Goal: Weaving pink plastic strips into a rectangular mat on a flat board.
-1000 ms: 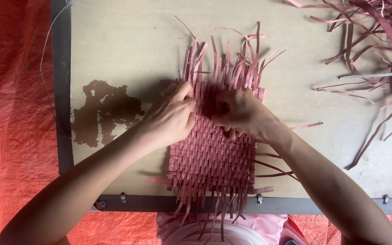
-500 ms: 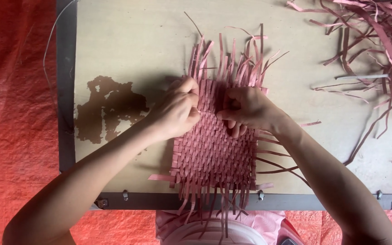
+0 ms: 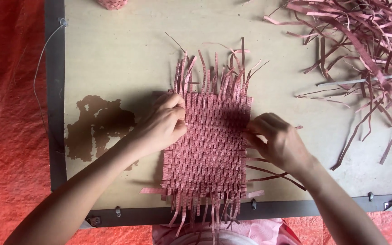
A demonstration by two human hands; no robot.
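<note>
A: OK, quick pass. Your left hand (image 3: pixel 166 123) is curled down on the left edge of the woven mat (image 3: pixel 209 145), fingers bent and pinching at the strip ends there, probably to pin that side so the weave doesn't slide.

B: And the right?

A: Your right hand (image 3: pixel 278 141) is at the mat's right edge, fingers closed to a pinch on what looks like a strip end sticking out. Can't make out which strip exactly; the fingertips cover it.

B: Where's the mat?

A: Flat on the desk (image 3: pixel 114 59), middle, nearer the front edge. Its loose ends fan toward the far edge, and the near ends hang over the front rim.

B: Anything else?

A: Pile of loose strips (image 3: pixel 364 41) at the far right corner, well apart from the mat, cut off by the frame. Dark stain (image 3: pixel 94 127) toward the left edge. Red sheet (image 3: pixel 10 113) lies left of the desk. Something pink and white below the front edge, mostly cropped, can't tell what.
</note>
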